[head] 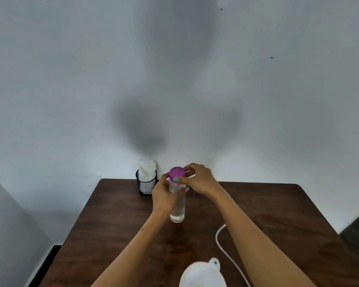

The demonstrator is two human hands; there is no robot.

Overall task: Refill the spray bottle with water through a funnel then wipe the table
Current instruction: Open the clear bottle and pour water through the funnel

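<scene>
A clear water bottle (177, 212) with a purple cap (177, 171) stands upright on the dark wooden table (116, 220), water in its lower part. My left hand (164, 195) wraps around the bottle's body. My right hand (197, 179) pinches the purple cap from the right side. A white funnel (203, 273) sits at the bottom edge of the view, close to me. What the funnel rests in is hidden below the frame. A thin white tube (226, 253) curves across the table beside my right forearm.
A black mesh cup (146, 186) holding white tissue (147, 169) stands at the table's back edge, left of the bottle. A pale wall rises right behind the table. The floor shows beyond the left and right table edges.
</scene>
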